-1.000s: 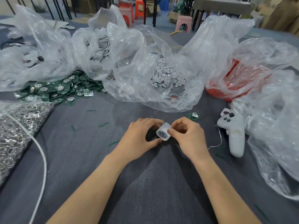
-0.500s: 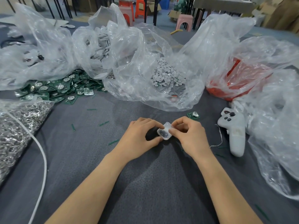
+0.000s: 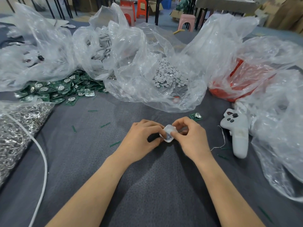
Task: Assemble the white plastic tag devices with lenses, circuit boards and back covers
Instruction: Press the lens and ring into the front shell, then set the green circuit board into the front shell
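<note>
— Where is the small white square plastic tag (image 3: 168,133)?

— Between both hands, just above the dark grey cloth table (image 3: 147,185). The left hand (image 3: 141,141) pinches its left edge; the right hand (image 3: 191,136) pinches its right edge.

— Anything nearby?

— One loose green circuit board (image 3: 196,115) lies just beyond the right hand; a white game-controller-shaped device (image 3: 236,133) lies to its right.

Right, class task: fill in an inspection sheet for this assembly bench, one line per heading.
Surface: grey cloth table, littered with green slivers.
Job's things: white tag housing; green circuit boards; grey discs in a clear bag.
Clutter: white controller; metal rings; red-filled bag.
Grippers: left hand and right hand pinch the housing.
Cables: white cable.
Surroundings: plastic stools.
</note>
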Tool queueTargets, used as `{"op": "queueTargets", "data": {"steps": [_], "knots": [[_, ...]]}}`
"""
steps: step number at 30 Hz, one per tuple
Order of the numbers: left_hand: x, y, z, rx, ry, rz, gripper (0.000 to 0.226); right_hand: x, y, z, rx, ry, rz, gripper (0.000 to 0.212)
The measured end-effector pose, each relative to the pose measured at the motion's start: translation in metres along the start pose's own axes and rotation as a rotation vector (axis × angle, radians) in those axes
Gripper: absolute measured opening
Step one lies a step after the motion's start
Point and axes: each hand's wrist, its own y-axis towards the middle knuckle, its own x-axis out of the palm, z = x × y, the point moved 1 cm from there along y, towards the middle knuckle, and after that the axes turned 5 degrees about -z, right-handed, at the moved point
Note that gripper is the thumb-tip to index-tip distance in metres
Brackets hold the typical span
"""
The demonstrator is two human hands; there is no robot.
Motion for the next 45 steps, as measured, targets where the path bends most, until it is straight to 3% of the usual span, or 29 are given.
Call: {"op": "queueTargets", "data": {"steps": [17, 22, 26, 31, 34, 38, 42, 44, 45], "knots": [[0.007, 0.000, 0.003, 0.099, 0.090, 0.089, 0.014, -0.001, 0.002, -0.002, -0.032, -0.202, -0.004, 0.018], [0.007, -0.002, 0.008, 0.085, 0.218, 0.086, 0.019, 0.000, 0.000, -0.002, -0.042, -0.209, -0.010, 0.018], [0.012, -0.005, 0.017, 0.053, 0.324, 0.119, 0.039, 0.002, 0.000, -0.002, -0.058, -0.189, 0.001, 0.014], [0.017, -0.013, 0.024, 0.080, 0.453, 0.229, 0.026, 0.002, -0.001, -0.002, -0.086, -0.206, -0.022, 0.016], [0.016, -0.018, 0.022, 0.061, 0.490, 0.201, 0.018, 0.003, -0.003, -0.004, -0.125, -0.205, -0.011, 0.012], [0.004, -0.029, 0.015, 0.017, 0.538, 0.136, 0.026, 0.008, -0.008, -0.008, -0.205, -0.166, -0.016, 0.016], [-0.017, -0.040, -0.005, 0.155, 0.392, 0.059, 0.035, 0.014, -0.014, -0.012, -0.238, -0.233, -0.072, 0.019], [-0.039, -0.035, -0.021, 0.183, 0.351, 0.169, 0.036, 0.013, -0.015, -0.010, -0.195, -0.240, -0.071, 0.016], [-0.057, -0.031, -0.036, 0.101, 0.348, 0.282, 0.035, 0.014, -0.015, -0.009, -0.184, -0.236, -0.069, 0.014]]}}
